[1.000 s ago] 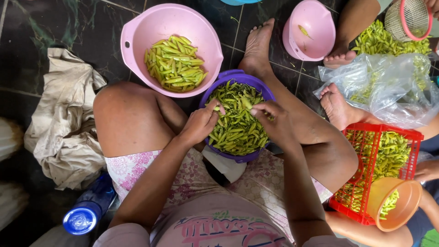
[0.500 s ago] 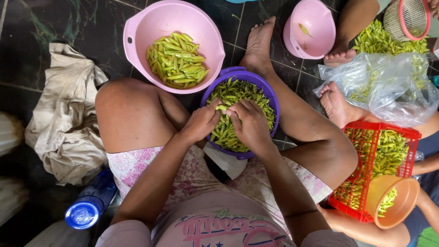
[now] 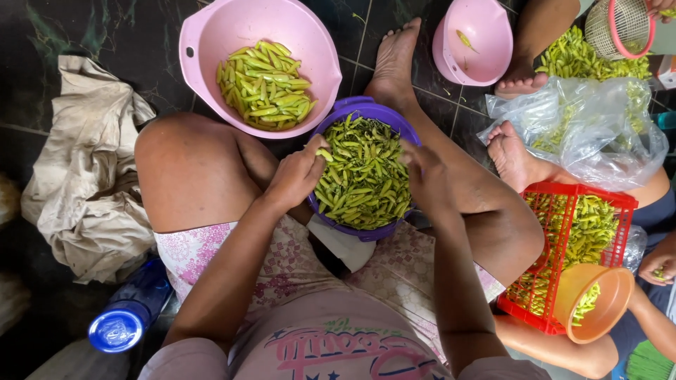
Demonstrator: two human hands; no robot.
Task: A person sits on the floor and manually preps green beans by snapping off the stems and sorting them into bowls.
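Dark marbled floor tiles are lying under a seated person, legs folded around a purple bowl heaped with green chili peppers. Left hand is resting at the bowl's left rim, fingers curled, pinching one pepper at the fingertips. Right hand is sitting at the right rim, fingers bent inward over the pile; cannot tell whether it is gripping anything. Just beyond the left knee, a large pink bowl is holding paler green peppers. A smaller pink bowl farther right is holding a single pepper. Crumpled beige cloth is lying on the floor at left, with a blue-capped bottle near it. At right, another person's foot is resting beside a clear plastic bag of peppers, a red crate of peppers and an orange bowl tilted against it.
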